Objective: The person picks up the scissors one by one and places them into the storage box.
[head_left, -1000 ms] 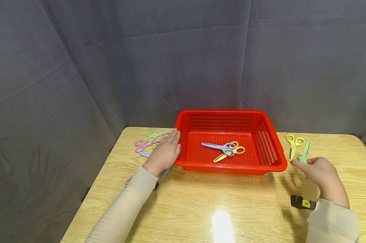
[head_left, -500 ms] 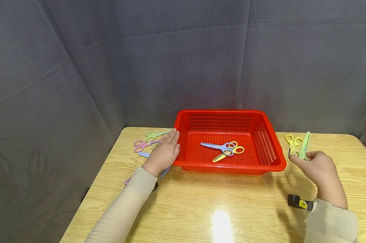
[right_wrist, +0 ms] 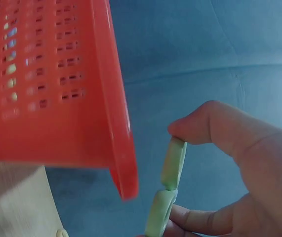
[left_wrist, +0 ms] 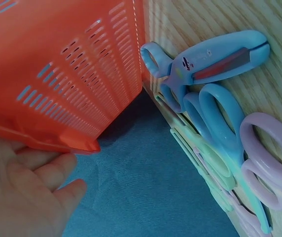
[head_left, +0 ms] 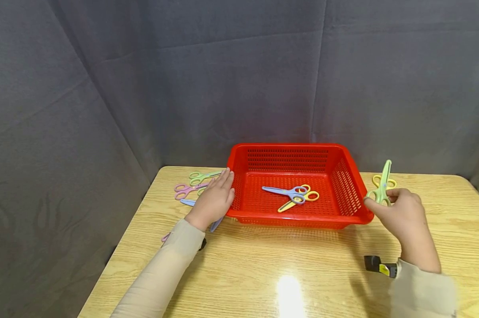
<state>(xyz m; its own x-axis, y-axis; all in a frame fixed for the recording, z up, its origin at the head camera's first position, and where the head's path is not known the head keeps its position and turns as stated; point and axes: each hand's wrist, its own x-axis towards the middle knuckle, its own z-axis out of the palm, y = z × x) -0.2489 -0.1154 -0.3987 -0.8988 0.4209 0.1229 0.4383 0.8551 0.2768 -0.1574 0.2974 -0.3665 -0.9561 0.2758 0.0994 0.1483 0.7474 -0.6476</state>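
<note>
My right hand (head_left: 408, 218) pinches green scissors (head_left: 384, 181) by the handle rings, blades pointing up, in the air beside the basket's right rim. In the right wrist view the thumb and fingertips press the handles from opposite sides. My left hand (head_left: 214, 199) rests with extended fingers against the left rim of the red plastic basket (head_left: 295, 222). Inside the basket, blue scissors (head_left: 286, 192) lie across yellow scissors (head_left: 314, 196). Behind the held pair, more yellow scissors (head_left: 376, 177) lie on the table, partly hidden.
Left of the basket lie green scissors (head_left: 197, 177), pink scissors (head_left: 184, 191), blue scissors (left_wrist: 220, 61) and purple scissors (left_wrist: 266, 148), some overlapping and partly covered by my left arm. Grey cloth (head_left: 239, 88) hangs behind the wooden table (head_left: 239, 274).
My right hand has lifted the green scissors off the table and carried them left, toward the basket's right rim. The left hand has stayed at the left rim.
</note>
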